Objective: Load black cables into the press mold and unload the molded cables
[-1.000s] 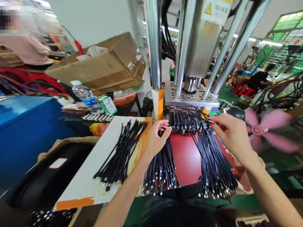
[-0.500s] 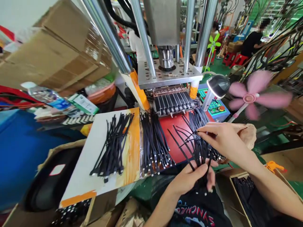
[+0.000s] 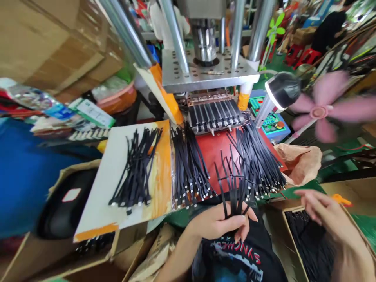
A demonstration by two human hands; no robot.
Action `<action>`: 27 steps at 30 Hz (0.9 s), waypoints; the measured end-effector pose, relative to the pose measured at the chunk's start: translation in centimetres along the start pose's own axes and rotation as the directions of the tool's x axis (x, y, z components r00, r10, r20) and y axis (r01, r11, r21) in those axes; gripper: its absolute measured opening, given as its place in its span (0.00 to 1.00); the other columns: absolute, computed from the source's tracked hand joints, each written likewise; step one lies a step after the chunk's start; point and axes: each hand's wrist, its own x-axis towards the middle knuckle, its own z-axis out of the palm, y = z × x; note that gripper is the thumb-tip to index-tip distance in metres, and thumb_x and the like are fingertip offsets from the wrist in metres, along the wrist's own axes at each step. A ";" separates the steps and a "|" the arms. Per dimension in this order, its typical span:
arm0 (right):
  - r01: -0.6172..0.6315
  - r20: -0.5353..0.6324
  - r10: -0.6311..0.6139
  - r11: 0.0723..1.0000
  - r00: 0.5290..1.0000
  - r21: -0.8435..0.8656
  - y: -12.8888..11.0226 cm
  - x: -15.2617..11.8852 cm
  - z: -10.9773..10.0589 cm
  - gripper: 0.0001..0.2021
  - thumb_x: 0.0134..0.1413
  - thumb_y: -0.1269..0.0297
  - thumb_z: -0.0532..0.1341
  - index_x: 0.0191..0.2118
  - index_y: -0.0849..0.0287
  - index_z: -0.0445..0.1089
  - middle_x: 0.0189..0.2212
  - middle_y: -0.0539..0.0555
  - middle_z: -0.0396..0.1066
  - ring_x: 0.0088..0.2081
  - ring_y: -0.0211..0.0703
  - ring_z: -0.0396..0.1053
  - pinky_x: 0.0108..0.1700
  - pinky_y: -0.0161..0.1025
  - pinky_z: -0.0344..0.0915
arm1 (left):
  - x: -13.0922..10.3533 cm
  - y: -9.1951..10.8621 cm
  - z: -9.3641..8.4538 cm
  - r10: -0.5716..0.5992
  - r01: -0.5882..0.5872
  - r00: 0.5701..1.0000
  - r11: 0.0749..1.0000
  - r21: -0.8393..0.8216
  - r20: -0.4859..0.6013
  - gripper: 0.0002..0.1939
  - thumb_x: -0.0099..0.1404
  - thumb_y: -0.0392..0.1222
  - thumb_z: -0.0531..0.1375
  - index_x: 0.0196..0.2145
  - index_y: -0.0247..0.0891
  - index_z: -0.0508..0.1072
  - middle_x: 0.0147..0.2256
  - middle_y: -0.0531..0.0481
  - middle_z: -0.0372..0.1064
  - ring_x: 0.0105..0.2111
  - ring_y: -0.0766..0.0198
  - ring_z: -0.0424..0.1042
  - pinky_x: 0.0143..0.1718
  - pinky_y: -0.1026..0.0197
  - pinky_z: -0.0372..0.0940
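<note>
Tilted at upper left, a brown carton [image 3: 53, 43], with a plastic bottle [image 3: 29, 94] lying below it. Lower down at far left, a blue box [image 3: 32, 172], then a black tray [image 3: 61, 219] with a white label [image 3: 71, 194]. Next, a white board [image 3: 101, 172] edged in orange tape, bearing a left bundle [image 3: 136, 168] of black cables. Just right of that, a middle bundle [image 3: 190, 168], fanned with pale ends toward the person. Behind, under the metal plate [image 3: 205, 76] of a press, a black mold [image 3: 216, 113]. In front of the mold, a red tabletop [image 3: 208, 147].

In the left hand [image 3: 223, 223], palm inward over the dark shirt [image 3: 235, 262], held cables [image 3: 233, 196], pinched between thumb and fingers, tips fanning upward in front of the red tabletop. Beyond and to the right, on the tabletop, a right bundle [image 3: 260, 164]. Farther right, a lit lamp [image 3: 283, 90] beside a control box [image 3: 273, 121], crumpled brown paper [image 3: 304, 160] and a pink fan [image 3: 319, 111]. Below these, an open box [image 3: 308, 243] of black cables. At far right, overlapping that box in view, the right hand [image 3: 331, 219], blurred, fingers loosely spread and partly bent; cannot tell whether touching the box.
</note>
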 end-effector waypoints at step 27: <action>0.375 0.592 -0.442 0.895 0.674 0.241 -27.4 17.9 27.4 0.21 0.56 0.64 0.72 0.52 0.67 0.70 0.39 0.55 0.76 0.36 0.40 0.73 0.35 0.34 0.64 | -16.3 0.2 -3.5 0.266 0.056 -0.101 0.963 0.262 -0.958 0.43 0.70 0.60 0.64 0.74 0.48 0.51 0.74 0.35 0.49 0.49 0.51 0.80 0.52 0.48 0.76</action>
